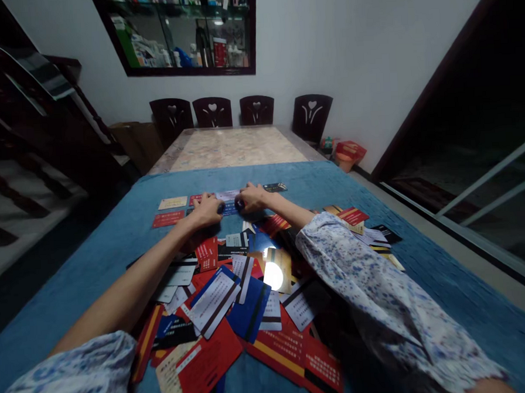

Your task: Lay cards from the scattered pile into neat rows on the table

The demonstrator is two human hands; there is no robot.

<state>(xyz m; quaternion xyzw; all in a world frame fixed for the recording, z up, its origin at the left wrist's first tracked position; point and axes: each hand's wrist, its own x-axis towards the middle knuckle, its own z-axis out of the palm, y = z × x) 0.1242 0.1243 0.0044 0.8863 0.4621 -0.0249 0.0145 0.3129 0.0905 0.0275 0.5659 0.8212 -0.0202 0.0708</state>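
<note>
My left hand (208,209) is reached forward over the blue cloth, its fingers curled at the left edge of a blue card (230,207). At that card's right end is my right hand (252,197), with bent fingers and thumb; the fingertips are partly hidden. A pale card (227,195) lies just behind the blue one. Left of my hands, a cream card (173,203) and a red card (168,218) lie flat, with another red card (194,199) partly behind my left hand. A black card (276,187) lies beyond my right hand.
A loose heap of cards, among them a gold card (278,263) and a large red card (209,363), spreads beneath my forearms. More cards, including a red card (354,216), lie to the right. The blue cloth (98,258) covers the near table; chairs (213,112) stand behind it.
</note>
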